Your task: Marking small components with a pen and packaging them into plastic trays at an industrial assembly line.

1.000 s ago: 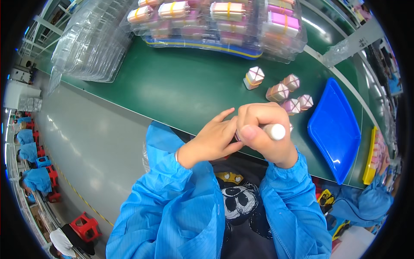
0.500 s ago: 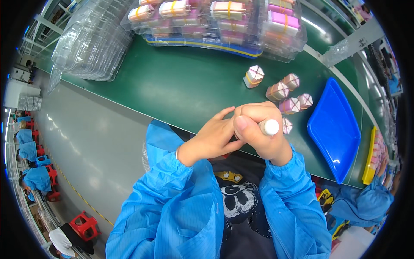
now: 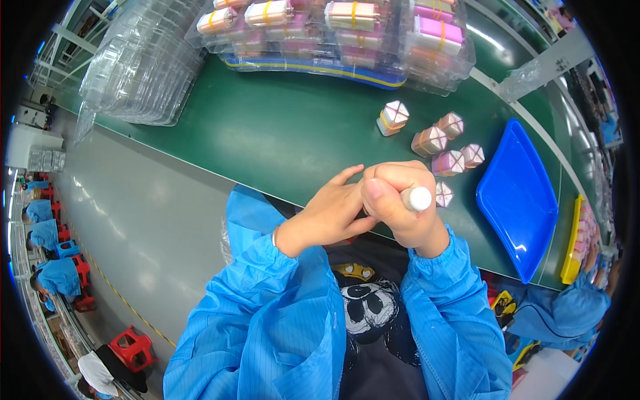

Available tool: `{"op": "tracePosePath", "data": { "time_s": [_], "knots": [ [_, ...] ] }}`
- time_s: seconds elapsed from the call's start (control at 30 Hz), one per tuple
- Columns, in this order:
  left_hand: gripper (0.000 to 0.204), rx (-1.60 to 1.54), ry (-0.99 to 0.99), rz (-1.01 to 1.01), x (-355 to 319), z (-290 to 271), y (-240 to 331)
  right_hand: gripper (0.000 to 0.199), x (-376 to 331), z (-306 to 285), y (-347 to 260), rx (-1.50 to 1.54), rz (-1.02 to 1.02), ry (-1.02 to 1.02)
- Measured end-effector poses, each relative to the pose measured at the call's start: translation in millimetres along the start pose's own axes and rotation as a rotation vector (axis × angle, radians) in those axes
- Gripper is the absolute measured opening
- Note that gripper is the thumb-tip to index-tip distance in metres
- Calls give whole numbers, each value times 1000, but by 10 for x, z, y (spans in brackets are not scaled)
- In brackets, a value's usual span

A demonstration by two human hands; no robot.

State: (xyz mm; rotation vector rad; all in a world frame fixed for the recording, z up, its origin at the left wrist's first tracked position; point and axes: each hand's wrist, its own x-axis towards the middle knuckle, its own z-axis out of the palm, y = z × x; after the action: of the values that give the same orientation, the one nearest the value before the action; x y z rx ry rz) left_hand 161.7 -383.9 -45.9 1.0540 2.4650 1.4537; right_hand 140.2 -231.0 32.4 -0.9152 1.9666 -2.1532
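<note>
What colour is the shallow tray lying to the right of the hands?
The tray is solid bright blue, seen clearly in the head view.

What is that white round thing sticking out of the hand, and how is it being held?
The right hand is closed in a fist around a small white-capped stick, gripping its body; only the white end shows. The left hand touches the fist.

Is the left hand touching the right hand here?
Touching. The head view shows the left hand with its fingers pressed against the right hand, which grips a white-tipped stick.

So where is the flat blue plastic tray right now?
In the head view, the flat blue plastic tray lies on the green belt, right of the right hand, beside small pink blocks.
</note>
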Motion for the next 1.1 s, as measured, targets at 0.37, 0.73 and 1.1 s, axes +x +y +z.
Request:
{"op": "tracePosePath", "data": {
  "time_s": [0.37, 0.73, 1.1],
  "knots": [
    [36, 58, 8, 43, -23, 23, -28, 38, 22, -34, -16, -44, 22, -57],
    [46, -772, 146, -149, -28, 48, -5, 33, -377, -672, -569, 431, -151, 269],
    [79, -2075, 257, -261, 113, -26, 495, 15, -498, -321, -387, 273, 546, 192]
  ]
}}
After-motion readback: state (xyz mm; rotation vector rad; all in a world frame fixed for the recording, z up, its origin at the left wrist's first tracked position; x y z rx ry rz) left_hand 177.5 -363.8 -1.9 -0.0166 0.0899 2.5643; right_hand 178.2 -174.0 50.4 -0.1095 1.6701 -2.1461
